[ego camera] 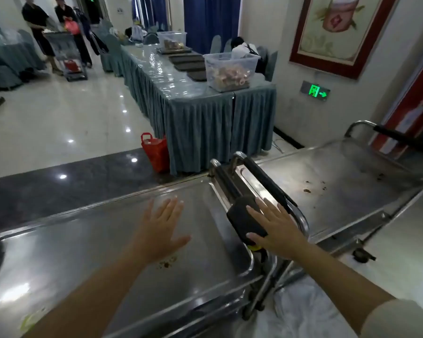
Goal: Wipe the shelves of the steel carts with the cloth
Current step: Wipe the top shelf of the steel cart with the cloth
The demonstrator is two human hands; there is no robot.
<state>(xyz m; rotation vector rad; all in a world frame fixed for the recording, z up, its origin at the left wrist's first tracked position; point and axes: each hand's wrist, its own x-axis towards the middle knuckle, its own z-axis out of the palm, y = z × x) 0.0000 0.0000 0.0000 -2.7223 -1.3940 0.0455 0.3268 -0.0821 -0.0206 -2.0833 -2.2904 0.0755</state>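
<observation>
Near the bottom of the view, two steel carts stand side by side, the near cart's top shelf [88,245] on the left and the second cart's top shelf [327,186] on the right, their black-padded handles meeting between them. One dark cloth [246,222], folded into a thick pad, lies at the right edge of the left shelf, just beside the handles. The right hand [276,228] rests on it with fingers straight and spread, thumb at the cloth's near end, pressing rather than gripping. The left hand [163,230] hovers flat over the left shelf, fingers spread and holding nothing. One patch of brown crumbs [166,263] sits on the left shelf below that hand; several scattered specks [314,187] dot the right shelf. Farther off, a long skirted table [205,111] carries two clear plastic bins [230,71] and a row of dark trays. One red bag [155,152] stands on the floor at the table's near left corner. Two people stand by a third cart [66,54] at far left.
</observation>
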